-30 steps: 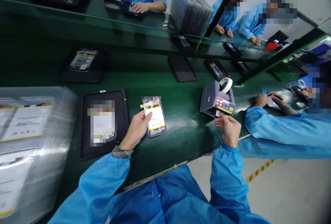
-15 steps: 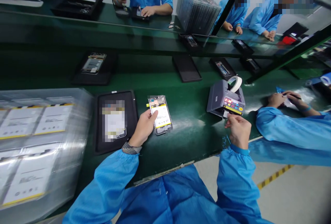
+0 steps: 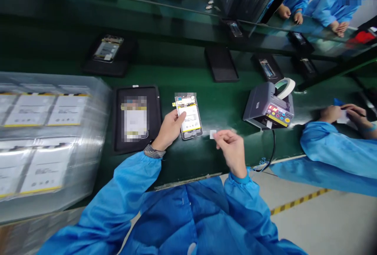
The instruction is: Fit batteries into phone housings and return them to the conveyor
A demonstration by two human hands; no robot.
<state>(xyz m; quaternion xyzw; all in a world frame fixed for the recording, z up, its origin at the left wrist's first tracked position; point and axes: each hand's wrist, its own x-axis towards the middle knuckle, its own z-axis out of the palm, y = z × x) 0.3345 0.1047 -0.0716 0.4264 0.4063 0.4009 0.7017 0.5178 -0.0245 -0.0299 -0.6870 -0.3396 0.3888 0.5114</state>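
My left hand [image 3: 170,129] grips an opened phone [image 3: 193,123] by its left edge, the thumb lying on the white battery. The phone's circuit board shows at its top end, and a small yellow tab sticks out at the upper left. Between thumb and fingertips, my right hand [image 3: 231,149] pinches a short piece of white tape [image 3: 212,134], just right of the phone and apart from it. Farther right stands a grey tape dispenser [image 3: 256,104] with a roll of white tape [image 3: 286,88] on top and a tape end at its front.
Left of the phone lies a black tray [image 3: 118,145] holding another opened phone, partly pixelated. A clear plastic tray [image 3: 97,129] of batteries fills the left side. Behind are more black trays [image 3: 220,64]. At right, a co-worker's sleeve [image 3: 330,145] rests on the bench.
My right hand has moved left from the dispenser towards the phone, carrying a piece of tape. My left hand still holds the phone. The camera view has tilted down.
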